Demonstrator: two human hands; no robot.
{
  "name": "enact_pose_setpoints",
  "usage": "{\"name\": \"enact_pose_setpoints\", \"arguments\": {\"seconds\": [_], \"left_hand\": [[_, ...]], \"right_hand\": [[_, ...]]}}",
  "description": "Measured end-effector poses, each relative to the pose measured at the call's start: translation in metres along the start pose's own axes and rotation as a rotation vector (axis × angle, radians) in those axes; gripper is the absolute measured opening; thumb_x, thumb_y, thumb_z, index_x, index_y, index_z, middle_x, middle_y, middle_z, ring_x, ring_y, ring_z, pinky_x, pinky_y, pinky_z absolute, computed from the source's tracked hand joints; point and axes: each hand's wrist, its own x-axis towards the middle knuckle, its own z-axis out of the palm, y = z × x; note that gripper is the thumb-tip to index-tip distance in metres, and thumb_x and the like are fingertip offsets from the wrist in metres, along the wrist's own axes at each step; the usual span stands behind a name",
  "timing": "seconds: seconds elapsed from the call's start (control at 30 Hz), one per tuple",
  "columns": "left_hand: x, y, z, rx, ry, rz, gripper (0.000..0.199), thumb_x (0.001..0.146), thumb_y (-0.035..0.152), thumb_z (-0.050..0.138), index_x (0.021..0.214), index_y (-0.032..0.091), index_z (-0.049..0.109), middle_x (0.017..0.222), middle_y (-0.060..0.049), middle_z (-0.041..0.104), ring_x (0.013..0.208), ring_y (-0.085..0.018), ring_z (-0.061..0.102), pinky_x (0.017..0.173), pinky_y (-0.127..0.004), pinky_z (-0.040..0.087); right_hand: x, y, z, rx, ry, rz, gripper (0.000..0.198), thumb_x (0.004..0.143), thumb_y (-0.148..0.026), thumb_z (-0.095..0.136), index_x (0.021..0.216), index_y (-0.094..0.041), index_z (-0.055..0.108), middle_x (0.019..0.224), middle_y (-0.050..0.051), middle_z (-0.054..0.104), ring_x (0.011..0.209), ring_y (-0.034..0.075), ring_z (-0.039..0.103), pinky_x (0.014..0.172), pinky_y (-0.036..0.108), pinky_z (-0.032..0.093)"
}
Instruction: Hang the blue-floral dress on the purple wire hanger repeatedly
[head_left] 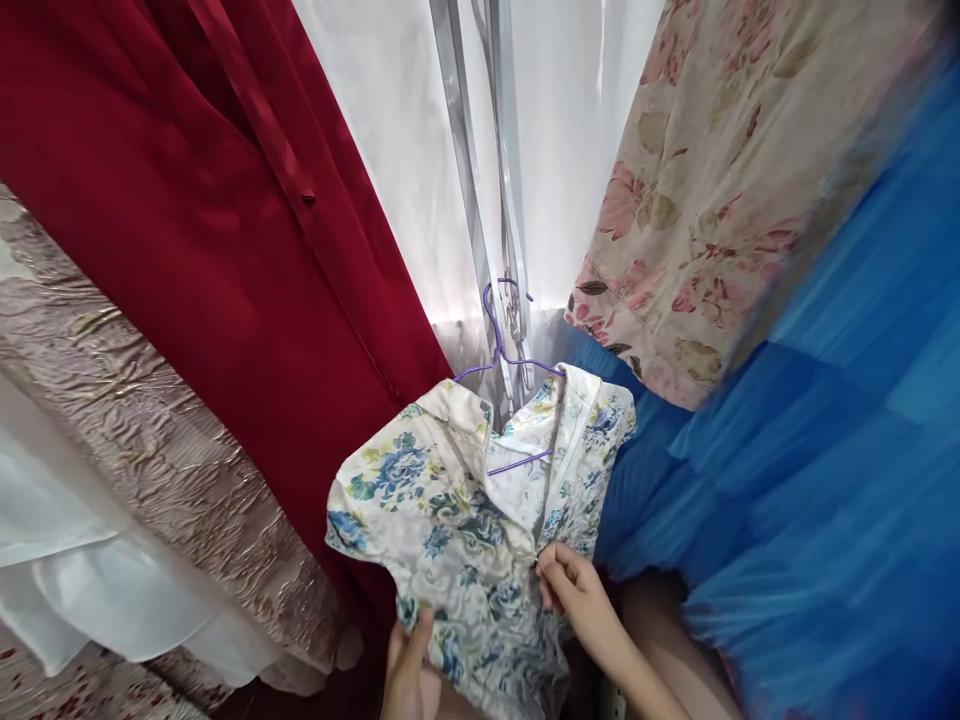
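A short-sleeved, collared floral blouse (442,510), cream with blue and green flowers, hangs on a purple wire hanger (497,345). Its neckline is spread apart, and the hanger's lower bar shows inside. My right hand (576,590) pinches the front edge just below the bottom of the neckline; a fastening there is too small to make out. Lower down, my left hand (411,665) grips the blouse's left side, thumb in front and fingers partly hidden behind the cloth. The garment's lower end runs out of view.
A long red garment (225,260) and textured pink brocade (187,480) hang at left, with white fabric (135,580) below. Grey straps (469,170) dangle before a white curtain (375,110). Pink-flowered cloth (697,210) and blue tulle (787,480) fill the right side.
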Motion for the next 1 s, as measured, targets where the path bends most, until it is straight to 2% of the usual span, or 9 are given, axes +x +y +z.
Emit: {"name": "enact_pose_setpoints", "arguments": {"seconds": [0.13, 0.2, 0.3, 0.37, 0.4, 0.5, 0.63, 0.8, 1.0], "left_hand": [[0.002, -0.009, 0.002, -0.018, 0.294, 0.565, 0.029, 0.071, 0.026, 0.081, 0.093, 0.021, 0.063, 0.099, 0.001, 0.065, 0.096, -0.014, 0.062, 0.087, -0.021, 0.048], [-0.009, -0.017, 0.013, 0.196, 0.167, 0.712, 0.02, 0.074, 0.025, 0.077, 0.09, 0.02, 0.065, 0.097, -0.001, 0.066, 0.091, -0.016, 0.062, 0.082, -0.022, 0.05], [-0.028, -0.029, 0.039, 0.617, -0.284, 0.674, 0.019, 0.076, 0.022, 0.073, 0.095, 0.02, 0.07, 0.09, -0.005, 0.068, 0.082, -0.02, 0.064, 0.074, -0.027, 0.052], [-0.036, -0.036, 0.055, 0.732, -0.45, 0.668, 0.011, 0.08, 0.02, 0.066, 0.091, 0.02, 0.07, 0.08, -0.003, 0.067, 0.074, -0.019, 0.064, 0.068, -0.025, 0.051], [-0.037, -0.039, 0.062, 0.743, -0.475, 0.673, 0.005, 0.084, 0.019, 0.063, 0.084, 0.019, 0.067, 0.073, -0.002, 0.064, 0.07, -0.018, 0.062, 0.065, -0.024, 0.049], [-0.037, -0.048, 0.074, 0.714, -0.532, 0.632, 0.018, 0.089, 0.02, 0.055, 0.071, 0.019, 0.057, 0.064, 0.001, 0.057, 0.063, -0.015, 0.057, 0.063, -0.023, 0.045], [-0.039, -0.058, 0.079, 0.738, -0.631, 0.536, 0.014, 0.089, 0.02, 0.054, 0.075, 0.018, 0.055, 0.069, 0.0, 0.059, 0.067, -0.016, 0.057, 0.066, -0.023, 0.044], [-0.05, -0.069, 0.076, 0.847, -0.644, 0.564, 0.02, 0.091, 0.02, 0.05, 0.071, 0.02, 0.047, 0.069, -0.001, 0.052, 0.068, -0.017, 0.052, 0.066, -0.026, 0.04], [-0.051, -0.067, 0.068, 0.834, -0.682, 0.454, 0.021, 0.091, 0.027, 0.054, 0.071, 0.022, 0.052, 0.069, -0.003, 0.055, 0.069, -0.021, 0.055, 0.066, -0.031, 0.042]], "right_hand": [[-0.02, 0.0, 0.003, 0.005, 0.056, 0.06, 0.039, 0.088, -0.054, 0.055, 0.07, -0.02, 0.05, 0.046, -0.006, 0.047, 0.042, 0.009, 0.032, 0.047, 0.024, 0.022], [-0.028, -0.005, 0.008, 0.0, 0.058, 0.087, 0.039, 0.087, -0.054, 0.057, 0.069, -0.02, 0.051, 0.044, -0.006, 0.047, 0.04, 0.008, 0.034, 0.046, 0.024, 0.023], [-0.033, -0.016, 0.015, -0.005, 0.005, 0.102, 0.038, 0.085, -0.049, 0.061, 0.064, -0.019, 0.05, 0.042, -0.004, 0.051, 0.038, 0.008, 0.038, 0.046, 0.023, 0.026], [-0.033, -0.023, 0.017, 0.024, -0.009, 0.104, 0.039, 0.085, -0.048, 0.063, 0.062, -0.02, 0.05, 0.041, -0.003, 0.054, 0.037, 0.009, 0.041, 0.045, 0.022, 0.029], [-0.031, -0.028, 0.017, 0.044, -0.001, 0.107, 0.039, 0.084, -0.048, 0.063, 0.061, -0.02, 0.05, 0.04, -0.003, 0.054, 0.036, 0.008, 0.041, 0.044, 0.022, 0.029], [-0.018, -0.053, 0.015, 0.084, 0.045, 0.09, 0.037, 0.085, -0.047, 0.06, 0.063, -0.019, 0.054, 0.039, -0.003, 0.056, 0.03, 0.006, 0.034, 0.038, 0.02, 0.023], [0.024, -0.12, 0.015, 0.07, 0.113, -0.061, 0.03, 0.085, -0.042, 0.059, 0.07, -0.016, 0.061, 0.045, 0.0, 0.063, 0.029, 0.006, 0.036, 0.034, 0.019, 0.021], [0.079, -0.198, 0.027, 0.021, 0.105, -0.258, 0.025, 0.082, -0.036, 0.059, 0.069, -0.015, 0.062, 0.046, 0.0, 0.064, 0.031, 0.007, 0.041, 0.034, 0.018, 0.029], [0.086, -0.218, 0.033, -0.007, 0.114, -0.343, 0.023, 0.084, -0.034, 0.056, 0.072, -0.015, 0.062, 0.048, -0.001, 0.064, 0.032, 0.007, 0.043, 0.034, 0.018, 0.031]]}}
